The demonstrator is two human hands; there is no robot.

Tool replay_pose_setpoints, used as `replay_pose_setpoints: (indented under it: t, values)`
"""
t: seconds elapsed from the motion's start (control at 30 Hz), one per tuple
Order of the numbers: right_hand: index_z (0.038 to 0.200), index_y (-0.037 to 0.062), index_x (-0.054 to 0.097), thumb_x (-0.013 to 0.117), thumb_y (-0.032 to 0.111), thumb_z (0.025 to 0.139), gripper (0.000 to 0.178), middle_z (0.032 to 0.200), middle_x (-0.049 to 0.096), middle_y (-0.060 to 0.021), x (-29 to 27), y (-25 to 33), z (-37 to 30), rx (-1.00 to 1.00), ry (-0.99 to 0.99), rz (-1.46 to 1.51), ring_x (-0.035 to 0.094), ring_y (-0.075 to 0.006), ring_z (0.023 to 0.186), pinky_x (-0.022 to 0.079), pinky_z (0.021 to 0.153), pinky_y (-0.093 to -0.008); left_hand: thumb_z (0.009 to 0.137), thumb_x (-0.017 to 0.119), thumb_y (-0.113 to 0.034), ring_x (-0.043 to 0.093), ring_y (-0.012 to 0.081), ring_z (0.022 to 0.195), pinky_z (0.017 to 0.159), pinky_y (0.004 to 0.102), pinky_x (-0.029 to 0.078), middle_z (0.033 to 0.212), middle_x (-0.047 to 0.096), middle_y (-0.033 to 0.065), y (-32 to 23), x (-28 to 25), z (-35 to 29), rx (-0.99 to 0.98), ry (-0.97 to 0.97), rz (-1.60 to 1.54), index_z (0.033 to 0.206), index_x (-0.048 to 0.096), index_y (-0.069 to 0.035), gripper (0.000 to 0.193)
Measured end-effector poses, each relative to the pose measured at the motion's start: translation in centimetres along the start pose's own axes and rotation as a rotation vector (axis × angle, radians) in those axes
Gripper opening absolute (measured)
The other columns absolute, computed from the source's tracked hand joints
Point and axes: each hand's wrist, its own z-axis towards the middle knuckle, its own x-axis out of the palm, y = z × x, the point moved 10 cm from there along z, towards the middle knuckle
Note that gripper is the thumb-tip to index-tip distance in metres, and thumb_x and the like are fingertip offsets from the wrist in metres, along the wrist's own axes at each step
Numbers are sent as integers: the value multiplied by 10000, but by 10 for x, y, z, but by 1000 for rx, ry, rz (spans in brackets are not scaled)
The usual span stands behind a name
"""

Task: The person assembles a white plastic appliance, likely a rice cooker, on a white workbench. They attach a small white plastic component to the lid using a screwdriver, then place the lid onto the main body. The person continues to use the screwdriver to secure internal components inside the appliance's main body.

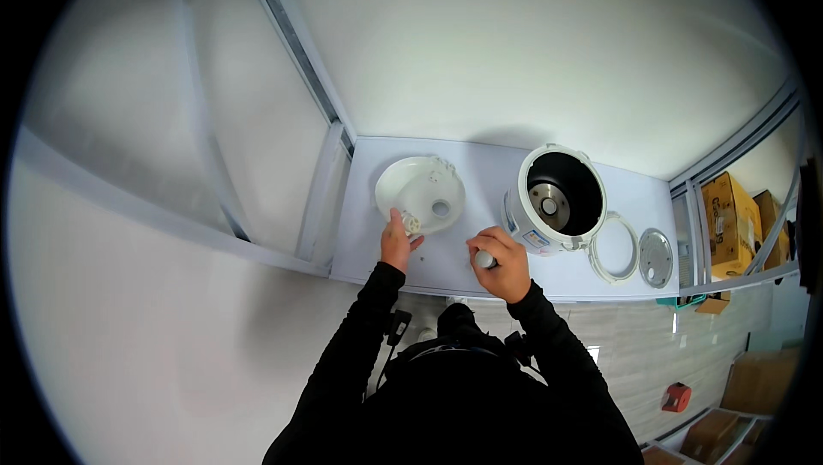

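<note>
A white round plastic cover [396, 184], like a cooker lid shell, lies on the table at the left. My left hand [397, 246] is at its near edge, its fingers closed around a small white ribbed part [411, 224]. To the right, my right hand [506, 268] is wrapped round a handle with a grey round end [485, 259]; the tool's other end is hidden. Just beyond that hand stands a white electric cooker body [511, 215], open at the top with a dark inside and a metal heating plate [549, 204].
Right of the cooker lie a white ring [633, 270] and a grey round metal plate [657, 258]. Tiny bits dot the white table [446, 275] near my left hand. Metal frame posts [326, 191] flank the table. Cardboard boxes [730, 223] stand beyond its right end.
</note>
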Motion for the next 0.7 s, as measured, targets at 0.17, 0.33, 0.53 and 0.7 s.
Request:
replay_pose_setpoints:
  t: [0.17, 0.33, 0.53, 0.7]
  values:
    - [991, 96, 727, 754, -46, 758, 274, 940, 693, -82, -5, -10, 2, 37, -1, 2, 708, -316, 741, 567, 622, -361, 1072, 372, -660, 622, 203, 1228, 1024, 417, 534, 1369, 624, 75, -7, -2, 3, 15, -35, 127, 1429, 536, -36, 737]
    - [991, 81, 720, 749, -51, 762, 266, 945, 699, -92, -10, -16, 4, 59, -25, 3, 713, -322, 767, 576, 654, -363, 1081, 413, -615, 630, 166, 1161, 1005, 376, 508, 1318, 653, 45, -10, -9, 4, -3, -114, 91, 1381, 598, -67, 652]
    - [1007, 70, 708, 744, -53, 770, 269, 944, 701, -100, -8, -19, 5, 70, -24, 32, 715, -320, 781, 578, 669, -362, 1095, 439, -535, 612, 135, 891, 763, 318, 498, 1049, 692, 42, -11, -19, 9, 77, -229, 89, 1164, 687, -26, 570]
    - [1013, 62, 700, 741, -55, 779, 265, 933, 702, -105, -6, -21, 3, 91, -10, 52, 712, -315, 782, 574, 671, -358, 1100, 421, -539, 610, 130, 821, 716, 309, 502, 981, 694, 36, -9, -19, 13, 106, -241, 64, 1142, 698, 11, 617]
